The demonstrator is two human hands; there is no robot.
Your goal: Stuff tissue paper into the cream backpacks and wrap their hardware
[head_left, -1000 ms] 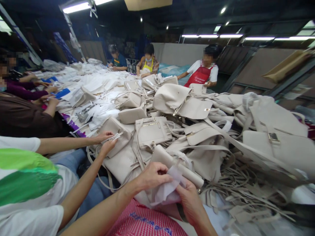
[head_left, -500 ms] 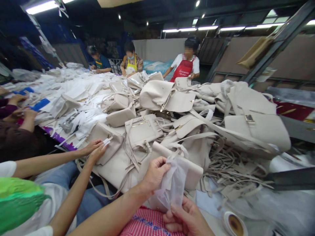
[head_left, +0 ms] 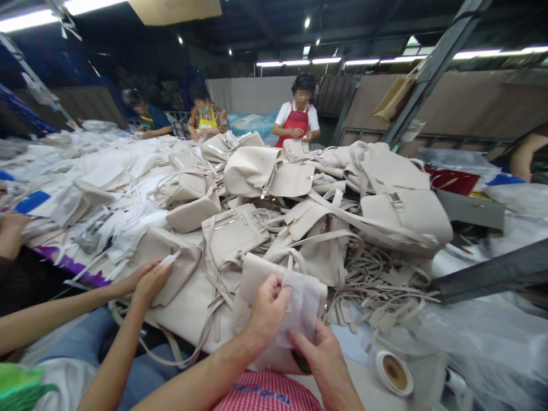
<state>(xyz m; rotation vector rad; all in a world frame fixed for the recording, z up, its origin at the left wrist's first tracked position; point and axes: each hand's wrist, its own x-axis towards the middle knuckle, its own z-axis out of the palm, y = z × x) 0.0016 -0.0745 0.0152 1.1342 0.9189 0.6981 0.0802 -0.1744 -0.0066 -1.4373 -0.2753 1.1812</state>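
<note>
A translucent whitish sheet (head_left: 303, 308), thin plastic or tissue, is stretched between my two hands in front of a beige backpack (head_left: 261, 268). My left hand (head_left: 270, 305) pinches its upper left edge. My right hand (head_left: 319, 354) is closed on the lower part, thumb in front and the other fingers partly hidden behind. The backpack stands upright close to me, its lower part mostly covered by my hands and the sheet. A strap loop rises from its top, just above the sheet.
A heap of beige bags (head_left: 274, 171) fills the table. Loose straps (head_left: 381, 274) and a tape roll (head_left: 393, 372) lie at right, beside a metal bar (head_left: 492, 271). A co-worker's hands (head_left: 149, 279) hold a white strip at left. Several people work across the table.
The view has swung to the right. My right hand has risen closer to my left, and the sheet now looks flatter and more spread against the backpack.
</note>
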